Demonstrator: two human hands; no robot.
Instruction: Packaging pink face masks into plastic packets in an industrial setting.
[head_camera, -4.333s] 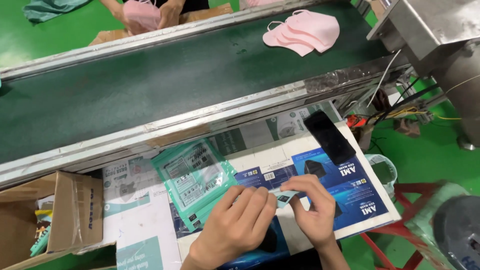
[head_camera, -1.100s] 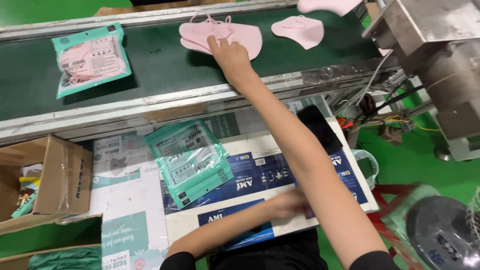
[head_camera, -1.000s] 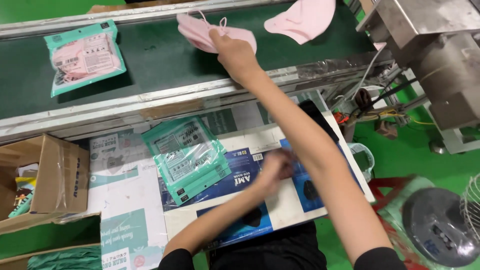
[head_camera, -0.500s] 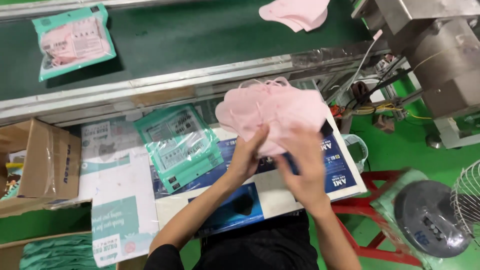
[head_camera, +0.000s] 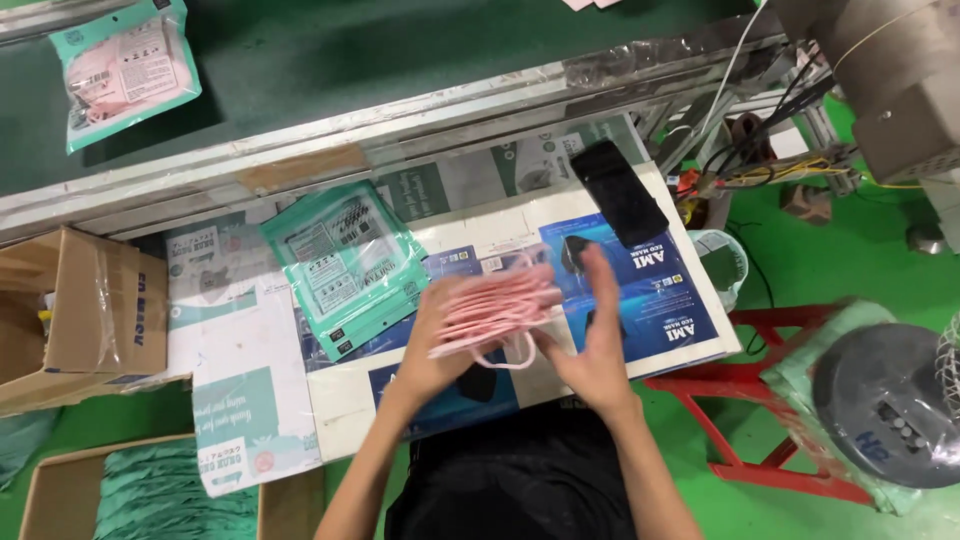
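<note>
The left hand (head_camera: 432, 345) grips a stack of pink face masks (head_camera: 493, 308) from below, its fingers closed around the stack's left end, and holds it up above the desk (head_camera: 330, 420). The right hand (head_camera: 597, 340) stands flat and open against the stack's right edge, fingers straight and pointing away from the body, pressing the masks square rather than grasping them. The masks are blurred, with an ear loop hanging down beneath them. Under the hands the desk is covered with printed blue and white sheets. A pile of empty green pouches (head_camera: 348, 262) lies just left of the hands, tilted, and a black phone (head_camera: 618, 192) rests near the desk's far right corner. Beyond the desk runs a dark green conveyor belt (head_camera: 380, 50), carrying a filled green pouch (head_camera: 125, 68) at its far left. An open cardboard box (head_camera: 75, 318) sits left of the desk.
</note>
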